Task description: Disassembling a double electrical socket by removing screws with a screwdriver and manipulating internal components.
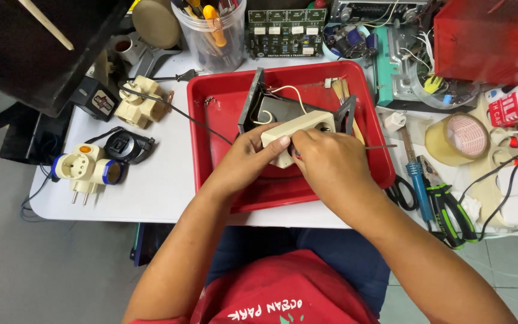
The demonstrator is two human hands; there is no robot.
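Over the red tray (211, 108) on the white bench (163, 186), the person holds a cream plastic socket housing (298, 129) in both hands. The left hand (248, 155) wraps the housing from the near left side, its grip closed on it with the thumb lying along the front edge. The right hand (325, 159) covers the near right end, fingers curled shut against the housing; something red shows just under those fingers, but I cannot tell what it is. The housing sits just above the tray's middle, and white wires (283, 96) loop out behind it toward a dark metal bracket (256, 99) standing in the tray.

To the left of the tray lie a cream multi-way adapter (142, 102), a white plug adapter with blue rings (88, 169) and a small black adapter (126, 147). A clear tub of tools (211, 36) stands behind the tray, next to a green circuit board (286, 30). To the right lie a roll of brown tape (458, 138), a blue-handled soldering iron (418, 180), black scissors (400, 193) and green-handled pliers (451, 210).
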